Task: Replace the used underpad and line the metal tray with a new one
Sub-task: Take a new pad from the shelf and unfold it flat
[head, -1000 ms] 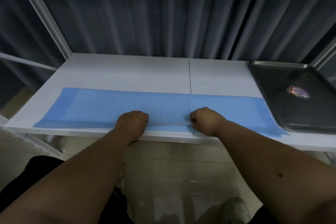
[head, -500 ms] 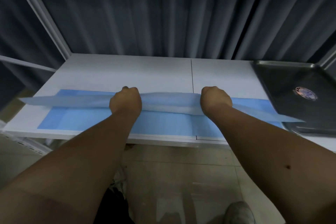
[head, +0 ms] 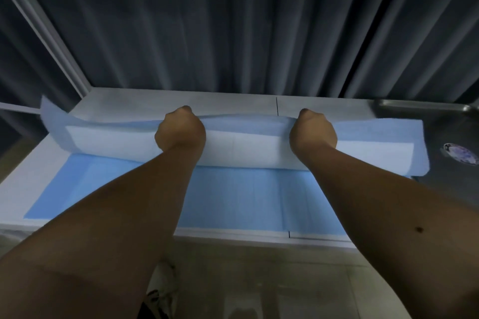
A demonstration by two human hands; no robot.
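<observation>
A blue underpad lies along the front half of the white table. Its upper layer is lifted and folded back toward the curtain, showing a white underside. My left hand and my right hand each grip the raised edge of that layer, fists curled, about a forearm's width apart. The pad's right end overlaps the metal tray, which sits at the table's right side with a round sticker on its bottom.
Dark pleated curtains hang right behind the table. A white frame post slants at the back left. Tiled floor lies below the table's front edge, with a shoe visible.
Both hands have carried the pad's front edge up and away toward the curtain, unfolding the layer further; more of its white underside shows and its right end now reaches over the tray.
</observation>
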